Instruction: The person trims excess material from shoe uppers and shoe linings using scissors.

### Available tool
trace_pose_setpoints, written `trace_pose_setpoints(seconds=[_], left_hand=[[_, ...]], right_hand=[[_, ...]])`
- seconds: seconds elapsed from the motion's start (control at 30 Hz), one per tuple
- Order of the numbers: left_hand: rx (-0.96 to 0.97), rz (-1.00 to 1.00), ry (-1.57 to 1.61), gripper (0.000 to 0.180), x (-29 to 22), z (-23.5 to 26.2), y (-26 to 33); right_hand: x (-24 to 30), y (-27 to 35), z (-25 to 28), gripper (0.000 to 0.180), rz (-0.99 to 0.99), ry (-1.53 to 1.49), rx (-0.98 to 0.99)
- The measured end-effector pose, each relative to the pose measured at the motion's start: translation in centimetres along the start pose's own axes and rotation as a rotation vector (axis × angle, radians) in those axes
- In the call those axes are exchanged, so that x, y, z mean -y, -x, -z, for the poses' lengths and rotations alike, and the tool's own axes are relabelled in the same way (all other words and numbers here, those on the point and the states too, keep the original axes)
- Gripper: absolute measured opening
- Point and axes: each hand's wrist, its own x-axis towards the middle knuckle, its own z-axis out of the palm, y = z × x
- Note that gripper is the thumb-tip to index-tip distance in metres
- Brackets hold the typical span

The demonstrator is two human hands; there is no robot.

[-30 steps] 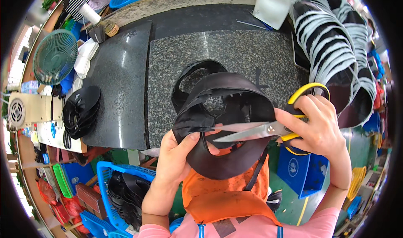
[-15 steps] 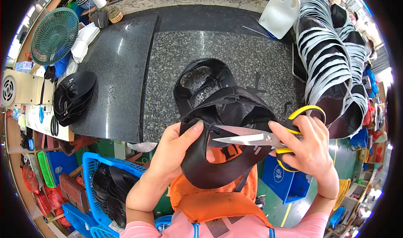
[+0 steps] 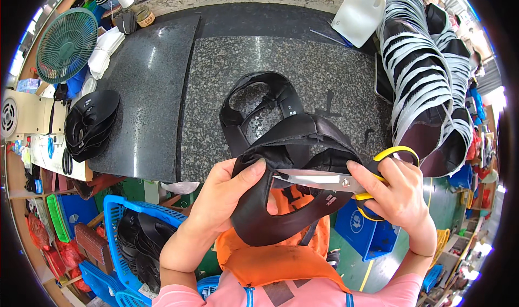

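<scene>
My left hand [image 3: 223,194] grips the edge of a black cap piece [image 3: 281,209], a curved brim with crown parts, held over the front edge of the granite worktop [image 3: 303,69]. My right hand [image 3: 394,193] holds yellow-handled scissors [image 3: 346,181], whose steel blades point left and lie across the black piece, the tips close to my left thumb. A second black cap frame [image 3: 258,98] lies on the worktop just behind the held piece.
A long stack of black and white cap brims [image 3: 427,74] curves along the right. A white plastic jug [image 3: 358,14] stands at the back. Black caps [image 3: 89,123] are piled at the left, near a green fan [image 3: 66,44]. A blue basket [image 3: 130,236] holds more black pieces.
The view has shifted slightly. My hands keep the black piece and the scissors in much the same hold, with the blades still across the piece.
</scene>
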Motion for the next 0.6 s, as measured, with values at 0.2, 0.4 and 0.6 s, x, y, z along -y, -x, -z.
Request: trace_pose_setpoints(seconds=[0.2,0.4,0.6], left_hand=[[0.232,0.023,0.128,0.029,-0.5,0.8,0.2],[0.104,-0.017,0.164,0.029,0.3,-0.3,0.9],[0.136,-0.027,0.175,0.034,1.0,0.1,0.8]], right_hand=[[-0.4,0.7,0.0,0.064,-0.014,-0.006,-0.009],[-0.5,0.3,-0.8,0.065,-0.026,-0.041,-0.052],[-1.0,0.9,-0.9,0.063,-0.044,-0.176,-0.049]])
